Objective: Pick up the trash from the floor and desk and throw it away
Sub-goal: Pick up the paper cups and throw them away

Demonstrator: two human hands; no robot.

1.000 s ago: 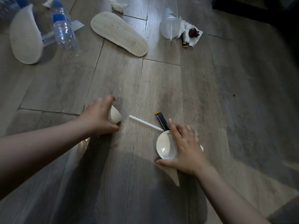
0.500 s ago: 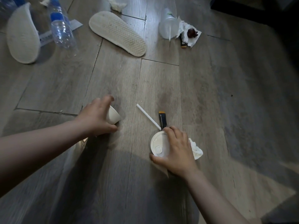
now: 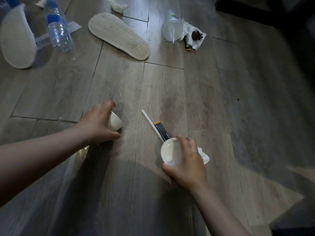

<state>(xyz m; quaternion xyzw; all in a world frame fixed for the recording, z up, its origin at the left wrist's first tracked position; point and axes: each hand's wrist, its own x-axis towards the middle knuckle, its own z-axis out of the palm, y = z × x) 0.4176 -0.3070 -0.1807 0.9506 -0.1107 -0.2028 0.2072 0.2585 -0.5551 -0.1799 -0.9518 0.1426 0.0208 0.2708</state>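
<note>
Wooden floor (image 3: 221,103), slipper (image 3: 119,35), bottle (image 3: 58,34) beyond both hands.

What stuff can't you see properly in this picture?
- Paper cup, head view: the left hand covers most of it, so its inside is hidden.
- White tissue: mostly behind the right hand, which grips the round lid.
- Dark packet and straw: near ends hidden under the lid; print too small to read.
- Plastic bottle and left slipper: cut off by the top edge.
- Top right corner: too dark.

Bare floor (image 3: 170,86) lies open between slipper (image 3: 119,35) and straw (image 3: 150,122).
</note>
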